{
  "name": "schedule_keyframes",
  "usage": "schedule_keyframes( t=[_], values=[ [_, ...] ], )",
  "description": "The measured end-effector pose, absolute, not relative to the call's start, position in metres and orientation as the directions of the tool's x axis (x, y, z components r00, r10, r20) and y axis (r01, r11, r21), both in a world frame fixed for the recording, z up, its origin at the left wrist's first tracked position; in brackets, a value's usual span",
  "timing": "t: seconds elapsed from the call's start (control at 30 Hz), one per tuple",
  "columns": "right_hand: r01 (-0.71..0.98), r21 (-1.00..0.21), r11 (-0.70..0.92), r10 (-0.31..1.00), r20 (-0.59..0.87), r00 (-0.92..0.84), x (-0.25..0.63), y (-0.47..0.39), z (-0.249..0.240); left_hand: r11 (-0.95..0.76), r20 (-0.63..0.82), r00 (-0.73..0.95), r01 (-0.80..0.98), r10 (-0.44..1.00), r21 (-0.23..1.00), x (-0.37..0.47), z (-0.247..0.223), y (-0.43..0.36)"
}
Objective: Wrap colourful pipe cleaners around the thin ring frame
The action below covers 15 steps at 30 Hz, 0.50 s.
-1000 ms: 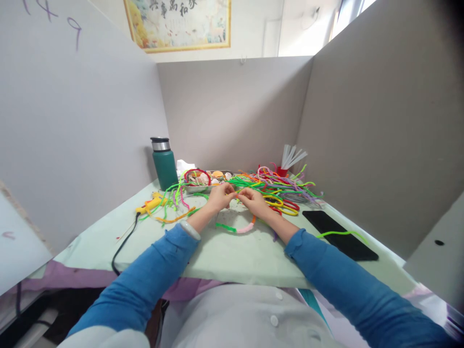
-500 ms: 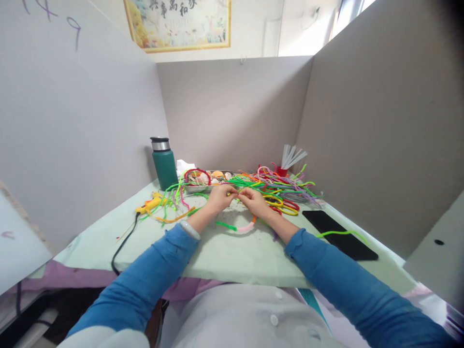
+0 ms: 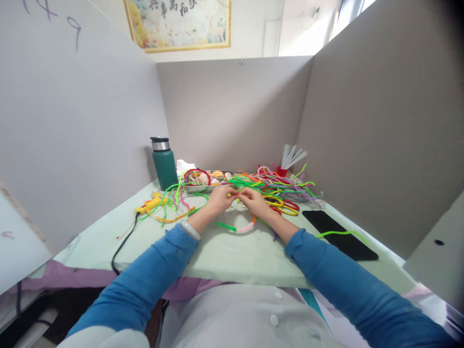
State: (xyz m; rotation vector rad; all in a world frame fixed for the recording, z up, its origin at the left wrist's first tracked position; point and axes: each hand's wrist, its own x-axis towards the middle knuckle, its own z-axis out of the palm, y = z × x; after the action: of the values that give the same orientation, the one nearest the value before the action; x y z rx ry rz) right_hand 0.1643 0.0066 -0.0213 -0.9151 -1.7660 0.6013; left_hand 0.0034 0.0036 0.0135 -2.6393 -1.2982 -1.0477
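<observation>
In front of the metal tray [image 3: 197, 189], the left hand [image 3: 220, 199] and right hand [image 3: 253, 200] pinch closed, contents indiscernible; lowering either could disturb the pipe-cleaner arc [image 3: 245, 229].

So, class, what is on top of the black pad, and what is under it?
One lime-green pipe cleaner lies across the black pad. Anything under the pad is covered and cannot be seen.

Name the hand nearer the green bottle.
Left. The left hand is in front and right of the green bottle; the right hand is farther right, beside the left.
</observation>
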Motion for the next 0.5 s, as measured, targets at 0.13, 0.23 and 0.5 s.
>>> schedule_keyframes(
  t=[0.13,0.23,0.5],
  values=[
    [0.325,-0.741,0.587,0.808,0.559,-0.185,0.1641,0.0068,-0.0218,-0.637,0.542,0.432,0.723,0.72,0.27,0.0032,0.0133,0.0037],
    [0.332,-0.737,0.589,0.806,0.562,-0.184,0.1644,0.0069,-0.0221,-0.631,0.528,0.433,0.724,0.731,0.278,0.0033,0.0137,0.0034],
    [0.353,-0.719,0.599,0.798,0.571,-0.192,0.1654,0.0089,-0.0241,-0.626,0.517,0.43,0.721,0.74,0.296,0.0032,0.0138,0.0033]
  ],
)
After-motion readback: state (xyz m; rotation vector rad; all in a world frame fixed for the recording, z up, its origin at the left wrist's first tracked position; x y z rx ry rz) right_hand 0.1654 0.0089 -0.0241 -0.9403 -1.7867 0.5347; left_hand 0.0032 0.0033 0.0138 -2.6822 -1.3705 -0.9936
